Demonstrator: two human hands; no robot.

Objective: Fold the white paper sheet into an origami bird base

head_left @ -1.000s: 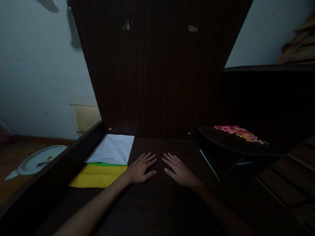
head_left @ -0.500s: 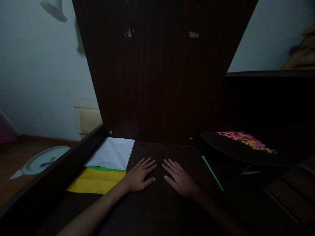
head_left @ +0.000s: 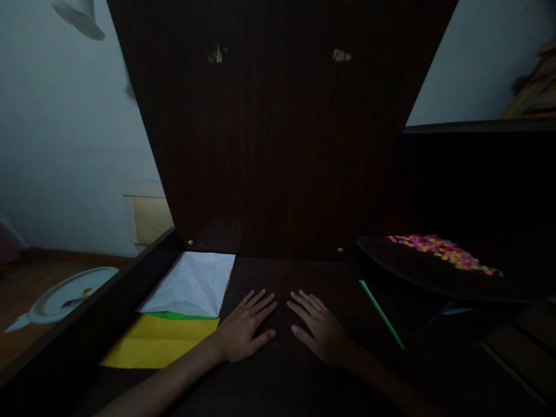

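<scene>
My left hand point(head_left: 247, 326) lies palm down on the dark wooden surface point(head_left: 278, 382), its fingers apart. Opposite it, my right hand point(head_left: 321, 328) rests flat in the same way, with a gap between the two thumbs. Neither hand holds anything. To the left of my left hand is a creased white sheet of paper point(head_left: 191, 284), overlapping a yellow sheet point(head_left: 160, 341); a strip of green paper point(head_left: 185, 315) shows between them. A thin green and white edge point(head_left: 382, 315), perhaps of folded paper, lies to the right of my right hand.
A dark upright panel point(head_left: 278, 145) rises behind the hands. At the right, a dark curved-edged object point(head_left: 403, 269) carries many small pink, red and yellow pieces point(head_left: 443, 252). A low side board point(head_left: 108, 289) borders the left; beyond it, a pale oval tray point(head_left: 56, 295) is on the floor.
The view has shifted slightly, so the surface and papers appear a little lower. Both hands stay flat in the same places on the surface.
</scene>
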